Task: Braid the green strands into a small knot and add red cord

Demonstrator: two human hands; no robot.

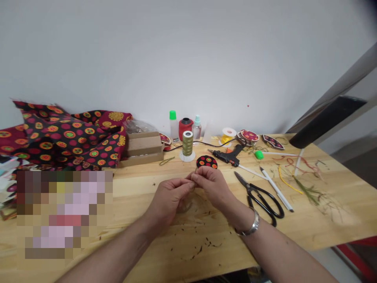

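My left hand (170, 196) and my right hand (212, 184) meet over the middle of the wooden table (188, 239), fingertips pinched together around something too small to make out. A silver bracelet (251, 226) is on my right wrist. Just beyond my fingers lies a round fabric-covered disc (206, 161) with orange dots. Behind it stands an olive-gold thread spool (187, 144).
Black scissors (260, 196) and white sticks (275, 188) lie to the right, a black glue gun (228, 156) behind them. Small bottles (173, 125), a red spool (185, 125) and patterned fabric (67, 137) line the wall. Cardboard pieces (144, 147) sit left of centre. Thread scraps (306, 184) litter the right side.
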